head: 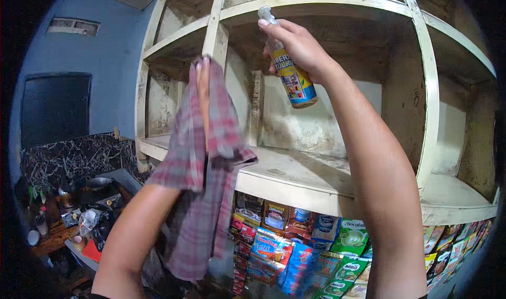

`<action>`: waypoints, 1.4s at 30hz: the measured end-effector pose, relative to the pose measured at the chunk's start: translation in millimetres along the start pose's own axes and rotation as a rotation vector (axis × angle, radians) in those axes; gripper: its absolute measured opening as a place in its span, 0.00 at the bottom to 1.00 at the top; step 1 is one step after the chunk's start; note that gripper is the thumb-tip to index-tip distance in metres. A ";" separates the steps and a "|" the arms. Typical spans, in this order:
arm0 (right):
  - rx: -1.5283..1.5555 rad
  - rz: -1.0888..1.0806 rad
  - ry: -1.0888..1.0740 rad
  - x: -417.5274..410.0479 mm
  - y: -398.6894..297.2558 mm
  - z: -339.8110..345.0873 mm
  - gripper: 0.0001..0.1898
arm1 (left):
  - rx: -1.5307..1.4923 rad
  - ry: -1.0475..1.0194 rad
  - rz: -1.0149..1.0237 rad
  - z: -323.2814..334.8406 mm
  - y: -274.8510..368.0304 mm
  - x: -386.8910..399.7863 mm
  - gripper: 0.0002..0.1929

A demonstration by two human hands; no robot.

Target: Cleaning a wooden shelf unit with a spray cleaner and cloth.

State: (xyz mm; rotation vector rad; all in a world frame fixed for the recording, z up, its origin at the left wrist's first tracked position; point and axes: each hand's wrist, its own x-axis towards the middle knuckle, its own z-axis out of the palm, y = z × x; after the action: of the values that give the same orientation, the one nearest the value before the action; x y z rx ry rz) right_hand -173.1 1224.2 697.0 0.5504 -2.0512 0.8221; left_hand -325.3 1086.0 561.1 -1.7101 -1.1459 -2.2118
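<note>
A red-and-grey plaid cloth [221, 117] drapes over my left hand [203, 77], which is raised against an upright of the cream wooden shelf unit [292, 190]; part of the hand shows between the folds, and the cloth hangs down past the shelf edge. My right hand [296, 42] grips a spray bottle [294, 81] by its upper part, in front of the large middle compartment. The bottle has a pale nozzle and a yellow-and-blue label, and tilts with its base towards the lower right. The shelf's inner walls are stained.
Hanging strips of drink sachets [272, 247] line the front below the shelf. At the lower left, a pan [99, 183], plastic bags and other items crowd a cluttered surface. A blue wall [114, 61] with a dark panel [55, 109] stands behind them.
</note>
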 end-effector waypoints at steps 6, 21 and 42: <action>-0.047 0.031 -0.015 -5.3 11.1 3.9 0.24 | 1.368 0.008 0.730 -26.7 -18.6 -64.5 0.35; -0.502 -0.365 0.067 -49.0 -22.3 69.2 0.28 | 0.804 0.402 -0.023 -132.4 -5.1 -180.2 0.19; -0.159 -0.010 -0.126 -51.9 -15.3 195.0 0.38 | 0.100 -0.312 -0.388 -106.5 49.1 -224.7 0.35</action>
State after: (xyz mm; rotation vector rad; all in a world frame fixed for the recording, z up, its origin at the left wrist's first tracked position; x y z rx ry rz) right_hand -240.2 1077.6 574.7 0.5350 -2.2046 0.6247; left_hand -303.5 908.7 381.2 -1.9798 -1.7628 -2.0767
